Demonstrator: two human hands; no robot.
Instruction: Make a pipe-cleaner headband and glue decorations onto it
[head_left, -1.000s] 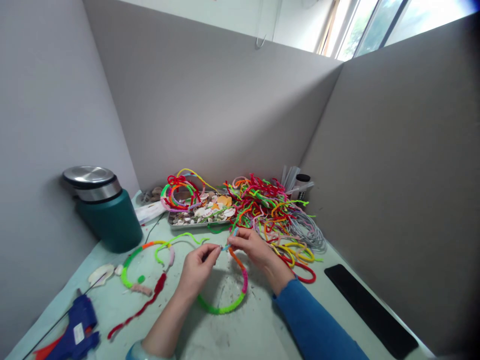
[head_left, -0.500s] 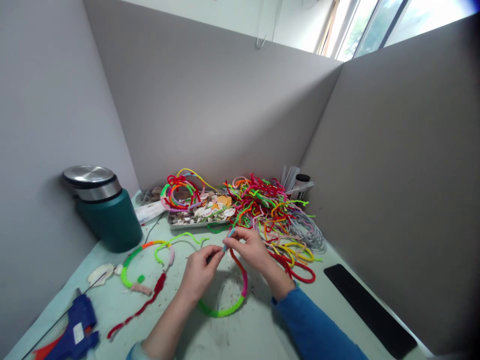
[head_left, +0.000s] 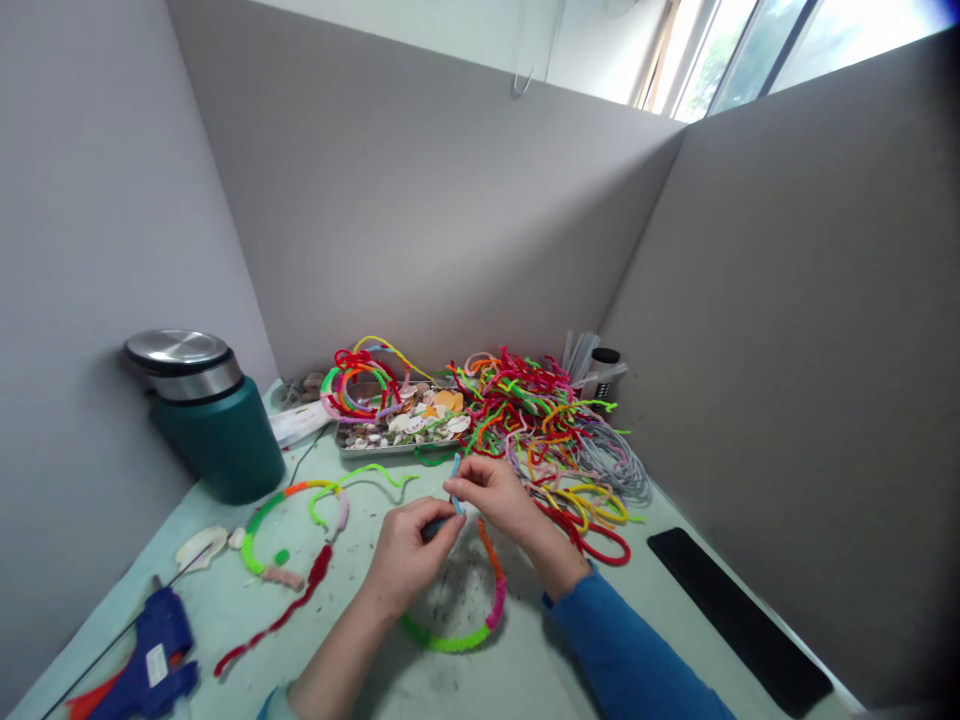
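Note:
Both hands meet over the table's middle around a short light-blue pipe cleaner (head_left: 457, 464). My right hand (head_left: 499, 500) pinches it between thumb and fingertips, its tip poking up above them. Close below, my left hand (head_left: 411, 552) is closed, thumb and forefinger pressed at the piece's lower end. A wire ring wrapped in green, magenta and orange pipe cleaner (head_left: 457, 643) hangs in a curve below the hands. Its upper left part is hidden behind my left hand, so I cannot tell exactly where it is gripped.
Left lie another wrapped ring (head_left: 257, 530), a red fuzzy strand (head_left: 307, 592) and a blue glue gun (head_left: 157, 640), near a green flask (head_left: 217, 440). Behind are a metal tray (head_left: 405, 452) of shells and a pipe-cleaner heap (head_left: 517, 400). A black strip (head_left: 739, 620) lies right.
The ring has swung slightly right and down. The light-blue piece now stands more upright between my fingertips, and my left hand has turned a little.

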